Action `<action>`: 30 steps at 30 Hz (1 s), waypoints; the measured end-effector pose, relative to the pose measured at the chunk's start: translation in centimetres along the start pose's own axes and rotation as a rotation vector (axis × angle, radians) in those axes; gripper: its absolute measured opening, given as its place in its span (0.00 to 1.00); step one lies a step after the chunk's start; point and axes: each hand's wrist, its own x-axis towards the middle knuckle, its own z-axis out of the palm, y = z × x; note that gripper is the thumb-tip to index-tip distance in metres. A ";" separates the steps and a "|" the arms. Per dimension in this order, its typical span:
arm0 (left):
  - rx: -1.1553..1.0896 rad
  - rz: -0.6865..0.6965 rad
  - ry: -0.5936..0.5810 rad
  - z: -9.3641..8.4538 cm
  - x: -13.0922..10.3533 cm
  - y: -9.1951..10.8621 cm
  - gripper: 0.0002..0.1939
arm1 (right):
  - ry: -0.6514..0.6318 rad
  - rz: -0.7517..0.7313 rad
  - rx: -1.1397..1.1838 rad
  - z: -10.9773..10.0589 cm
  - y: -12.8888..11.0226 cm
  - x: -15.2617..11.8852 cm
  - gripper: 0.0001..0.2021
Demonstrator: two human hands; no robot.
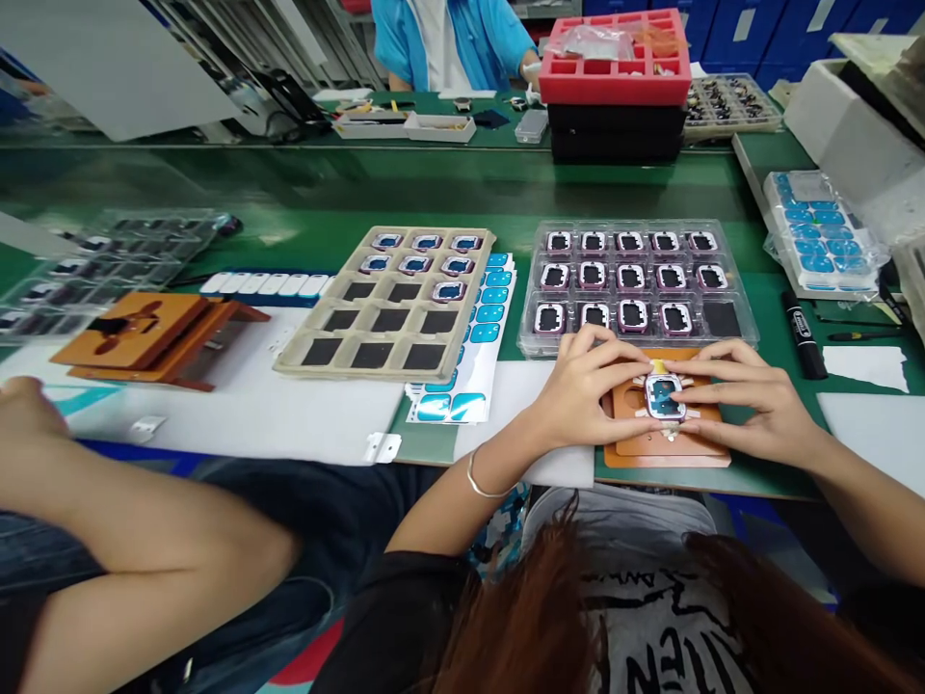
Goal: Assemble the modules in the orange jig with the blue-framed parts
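a small rectangular frame part was seen seated on an orange fixture block near the front edge of the green bench. it was pinched from both sides: the fingertips of the left hand were pressed against its left edge, those of the right hand against its right edge, with the fingers of both hands curled down over the block. the part's open face was turned upward, and its long axis ran roughly away from the person, tilted slightly to the right.

just behind the hands a clear blister tray of purple-rimmed frames was laid, one pocket at its right end left dark. to its left a beige tray was set partly over sheets of blue stickers. a second orange fixture was placed further left on a white sheet. a black marker was lying to the right of the block. across the bench a red compartment tray was stacked on black boxes before a person in a blue coat. another person's bare arm was stretched in at the lower left.
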 end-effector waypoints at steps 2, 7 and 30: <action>0.004 -0.008 -0.006 0.0 0.0 0.0 0.28 | -0.001 0.019 -0.003 0.1 0.0 0.0 0.11; 0.039 -0.042 -0.093 0.0 -0.1 0.1 0.27 | 0.004 0.010 -0.065 0.4 0.2 -0.1 0.05; -0.244 0.100 0.198 -4.0 -0.8 3.8 0.21 | 0.262 0.240 0.026 -0.8 5.3 -0.6 0.23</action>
